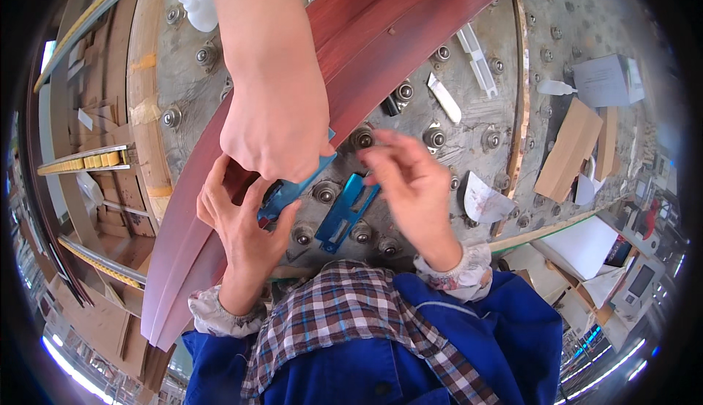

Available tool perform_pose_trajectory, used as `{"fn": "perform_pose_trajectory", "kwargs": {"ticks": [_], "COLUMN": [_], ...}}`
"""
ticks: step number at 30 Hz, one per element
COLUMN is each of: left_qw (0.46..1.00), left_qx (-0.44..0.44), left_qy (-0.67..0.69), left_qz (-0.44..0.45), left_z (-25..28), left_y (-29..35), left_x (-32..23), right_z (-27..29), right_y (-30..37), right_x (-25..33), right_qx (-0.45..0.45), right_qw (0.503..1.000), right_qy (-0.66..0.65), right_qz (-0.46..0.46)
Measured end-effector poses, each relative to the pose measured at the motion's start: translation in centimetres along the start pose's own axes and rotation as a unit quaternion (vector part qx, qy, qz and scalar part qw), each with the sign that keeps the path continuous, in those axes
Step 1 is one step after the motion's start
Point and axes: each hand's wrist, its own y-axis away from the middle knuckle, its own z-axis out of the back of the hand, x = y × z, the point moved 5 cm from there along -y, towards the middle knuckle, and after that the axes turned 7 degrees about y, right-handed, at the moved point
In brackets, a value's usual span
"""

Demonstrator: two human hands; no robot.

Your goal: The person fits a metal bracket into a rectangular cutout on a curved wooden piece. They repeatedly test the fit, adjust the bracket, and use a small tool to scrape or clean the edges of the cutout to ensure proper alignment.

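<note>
A long reddish-brown wood-grain board (377, 50) lies slantwise over the table. At its near edge my left hand (245, 222) is closed, thumb and fingers around a blue jig (285, 197). Another person's arm reaches in from the top, and that fist (274, 123) bears on the same jig and covers part of it. A second blue slotted jig (338, 223) lies on the table just right of it. Above and to the right of that jig is my right hand (411, 189), its fingertips drawn together and slightly blurred; what they pinch, if anything, is too small to tell.
Ball rollers (435, 138) stud the grey metal table (469, 160). To the right lie a white-handled cutter (444, 99), a pale slotted bar (477, 61), a stained white scrap (485, 198), cardboard (570, 150) and a box (608, 80). A white squeeze bottle (199, 14) is at upper left.
</note>
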Motion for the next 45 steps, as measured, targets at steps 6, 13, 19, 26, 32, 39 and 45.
{"fn": "perform_pose_trajectory", "kwargs": {"ticks": [6,13,19,26,32,39,45], "left_qw": [0.999,0.998,0.997,0.998,0.997,0.999,0.997], "left_qx": [-0.016,-0.033,-0.033,-0.034,-0.038,-0.045,-0.063], "left_qy": [-0.004,-0.020,-0.009,-0.009,0.043,-0.003,-0.028], "left_qz": [-0.044,-0.058,-0.076,-0.055,-0.058,-0.025,0.035], "left_z": [-0.5,-1.2,-1.4,-1.0,-0.2,1.7,1.9], "left_y": [-0.3,-1.1,-2.0,-2.2,-1.8,0.6,2.3], "left_x": [-0.5,-1.2,-1.5,-1.5,-0.4,2.4,3.4], "right_z": [4.7,6.0,7.6,7.9,4.5,-2.4,-5.9], "right_y": [-1.5,-1.7,-4.5,-5.2,-1.1,0.3,0.5], "right_x": [0.1,0.3,0.1,-0.7,0.3,1.1,-1.6], "right_qx": [-0.129,-0.208,-0.221,-0.220,-0.061,0.081,0.156], "right_qw": [0.929,0.871,0.813,0.833,0.983,0.989,0.984], "right_qy": [0.304,0.381,0.486,0.458,0.136,0.120,0.053], "right_qz": [0.166,0.232,0.234,0.219,0.110,0.038,-0.068]}}
